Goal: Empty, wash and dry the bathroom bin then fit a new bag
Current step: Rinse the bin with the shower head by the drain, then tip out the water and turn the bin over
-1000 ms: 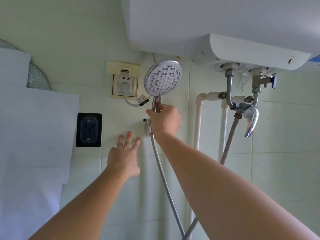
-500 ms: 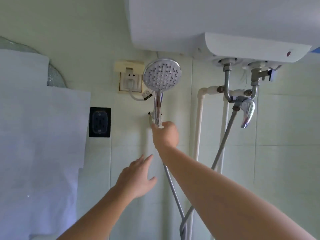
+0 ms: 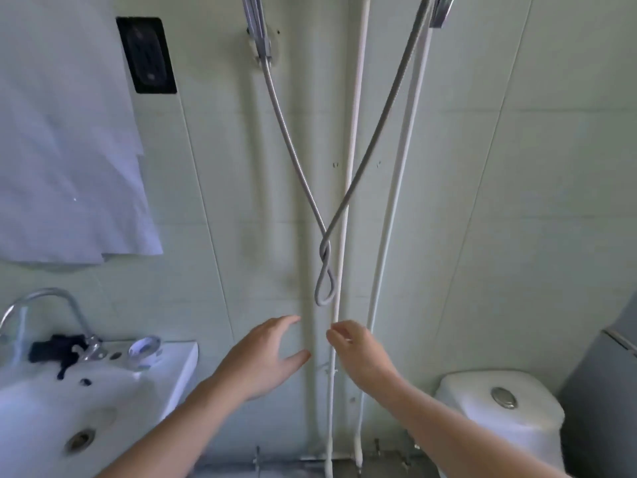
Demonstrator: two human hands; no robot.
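The bin is not in view. A metal shower hose (image 3: pixel 303 188) hangs from the shower handle (image 3: pixel 258 36) in its wall holder, crosses itself and ends in a twisted loop (image 3: pixel 324 281). My left hand (image 3: pixel 265 357) is held out below the loop, fingers spread and relaxed, holding nothing. My right hand (image 3: pixel 358 350) is beside it, just under the loop, fingers loosely curled and empty, in front of a white pipe (image 3: pixel 339 305).
A white sink (image 3: pixel 165 370) with a chrome tap (image 3: pixel 44 305) and a dark cloth (image 3: pixel 55 350) is at the lower left. A white toilet cistern (image 3: pixel 499 405) stands lower right. White sheets (image 3: pixel 65 150) hang on the left wall beside a black socket (image 3: pixel 146 55).
My right hand has let go of the shower handle and both hands have dropped well below it. The view has tilted down, so the water heater and shower head are out of sight.
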